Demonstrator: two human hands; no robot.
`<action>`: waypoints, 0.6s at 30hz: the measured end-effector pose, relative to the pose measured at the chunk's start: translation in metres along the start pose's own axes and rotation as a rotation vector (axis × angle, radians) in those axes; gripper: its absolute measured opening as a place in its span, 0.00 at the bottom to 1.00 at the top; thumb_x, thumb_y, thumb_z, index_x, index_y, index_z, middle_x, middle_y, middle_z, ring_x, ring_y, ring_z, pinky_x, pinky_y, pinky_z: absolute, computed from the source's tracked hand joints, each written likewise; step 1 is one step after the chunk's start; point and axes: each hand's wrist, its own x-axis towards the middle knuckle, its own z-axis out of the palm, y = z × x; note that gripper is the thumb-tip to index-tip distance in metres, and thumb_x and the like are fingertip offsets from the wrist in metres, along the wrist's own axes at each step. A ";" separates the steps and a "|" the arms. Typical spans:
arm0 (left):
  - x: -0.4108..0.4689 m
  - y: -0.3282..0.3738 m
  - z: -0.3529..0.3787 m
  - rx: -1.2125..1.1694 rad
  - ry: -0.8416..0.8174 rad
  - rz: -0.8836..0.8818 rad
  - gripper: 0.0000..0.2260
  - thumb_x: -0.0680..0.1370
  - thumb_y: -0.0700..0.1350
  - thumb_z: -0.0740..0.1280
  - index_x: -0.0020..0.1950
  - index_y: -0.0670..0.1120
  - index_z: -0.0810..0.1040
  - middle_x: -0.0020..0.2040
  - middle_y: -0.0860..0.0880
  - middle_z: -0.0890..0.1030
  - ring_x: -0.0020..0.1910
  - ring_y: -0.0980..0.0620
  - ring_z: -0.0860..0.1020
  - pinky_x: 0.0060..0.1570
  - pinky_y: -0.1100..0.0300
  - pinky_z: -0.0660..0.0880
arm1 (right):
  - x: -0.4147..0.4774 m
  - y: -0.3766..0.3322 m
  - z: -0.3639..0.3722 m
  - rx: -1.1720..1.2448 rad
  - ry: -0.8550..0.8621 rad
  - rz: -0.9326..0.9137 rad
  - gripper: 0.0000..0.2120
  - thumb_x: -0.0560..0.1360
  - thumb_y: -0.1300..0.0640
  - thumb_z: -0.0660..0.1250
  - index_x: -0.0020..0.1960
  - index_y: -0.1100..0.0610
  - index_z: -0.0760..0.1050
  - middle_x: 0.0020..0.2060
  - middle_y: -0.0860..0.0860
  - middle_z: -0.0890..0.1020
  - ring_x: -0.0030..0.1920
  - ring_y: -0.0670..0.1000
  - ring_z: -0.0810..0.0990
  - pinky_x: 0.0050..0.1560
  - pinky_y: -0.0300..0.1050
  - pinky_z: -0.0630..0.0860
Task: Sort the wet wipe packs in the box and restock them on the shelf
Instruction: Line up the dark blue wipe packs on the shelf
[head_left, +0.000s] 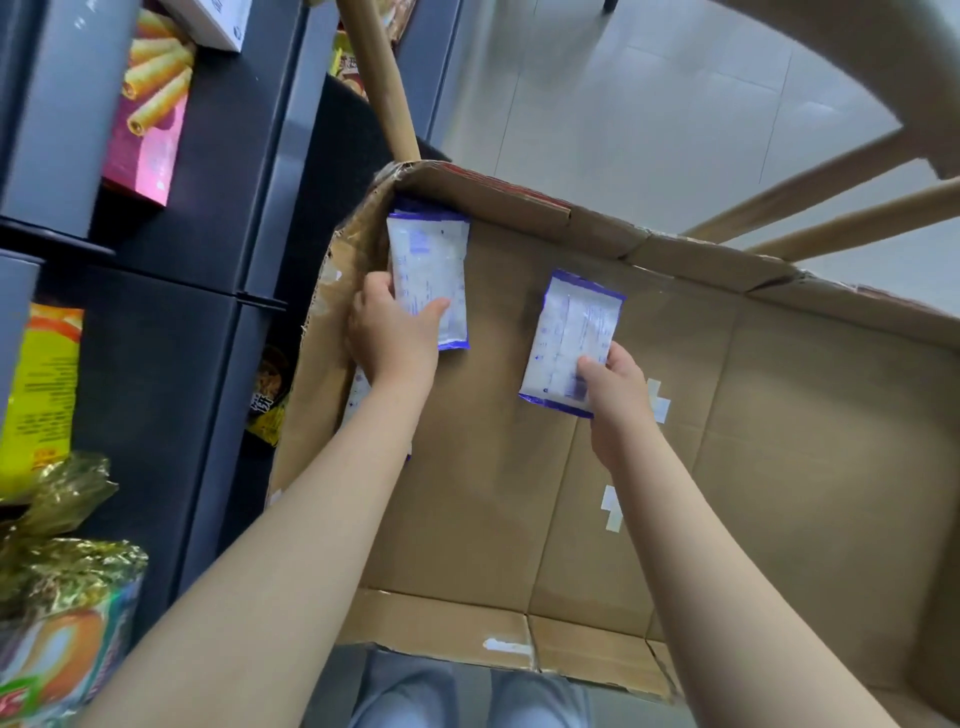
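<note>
A large open cardboard box (675, 467) fills the middle of the view. My left hand (392, 332) grips a white wet wipe pack with purple edges (431, 270) in the box's far left corner, thumb across its face. My right hand (613, 387) pinches the lower corner of a second white and purple pack (566, 332) held over the box floor. Part of another pack (358, 395) shows under my left forearm by the left wall.
A dark shelf unit (171, 312) stands to the left with a pink wafer-roll box (150, 119), a yellow snack bag (41, 395) and foil-wrapped goods (62, 597). A wooden chair's legs (384, 78) rise behind the box on a pale tiled floor.
</note>
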 end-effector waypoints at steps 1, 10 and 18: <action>-0.002 -0.001 -0.005 -0.027 -0.012 0.010 0.18 0.72 0.48 0.75 0.54 0.46 0.71 0.57 0.47 0.78 0.56 0.46 0.77 0.56 0.50 0.75 | -0.005 -0.001 -0.004 0.017 -0.017 0.021 0.16 0.78 0.66 0.55 0.60 0.53 0.74 0.53 0.51 0.83 0.46 0.50 0.84 0.36 0.39 0.79; -0.060 0.021 -0.055 -0.706 -0.404 -0.304 0.16 0.78 0.43 0.69 0.66 0.47 0.74 0.58 0.47 0.82 0.54 0.48 0.83 0.50 0.53 0.81 | -0.063 -0.012 -0.030 -0.025 -0.221 0.016 0.35 0.61 0.39 0.77 0.65 0.46 0.71 0.56 0.46 0.81 0.49 0.47 0.82 0.37 0.38 0.78; -0.204 0.057 -0.165 -1.048 -0.598 -0.234 0.19 0.80 0.43 0.65 0.72 0.49 0.69 0.62 0.44 0.81 0.61 0.43 0.80 0.60 0.43 0.76 | -0.189 -0.075 -0.054 0.046 -0.442 0.030 0.42 0.58 0.36 0.74 0.67 0.51 0.67 0.46 0.48 0.76 0.34 0.45 0.75 0.32 0.38 0.71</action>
